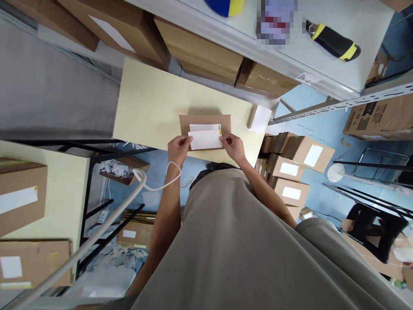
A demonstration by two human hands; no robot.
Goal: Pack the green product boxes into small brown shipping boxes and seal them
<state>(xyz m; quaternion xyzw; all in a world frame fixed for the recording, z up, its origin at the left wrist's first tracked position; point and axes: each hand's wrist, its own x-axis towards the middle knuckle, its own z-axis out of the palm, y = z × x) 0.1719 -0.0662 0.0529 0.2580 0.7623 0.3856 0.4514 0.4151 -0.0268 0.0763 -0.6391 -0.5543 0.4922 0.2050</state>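
A flat brown cardboard box (205,121) lies near the front edge of a pale yellow table (148,103). Over it I hold a white label sheet (206,139) by both ends. My left hand (179,148) pinches its left edge, and my right hand (232,145) pinches its right edge. A second white label with a small yellow and blue mark (205,127) lies on the box just behind the held sheet. A white cord loops round my left wrist.
A small white box (260,118) sits at the table's right end. Stacked cardboard boxes (292,168) stand on the blue floor to the right and under the shelf behind. Another table (69,189) with labelled boxes is at left. A black-and-yellow tool (334,42) lies on the grey shelf.
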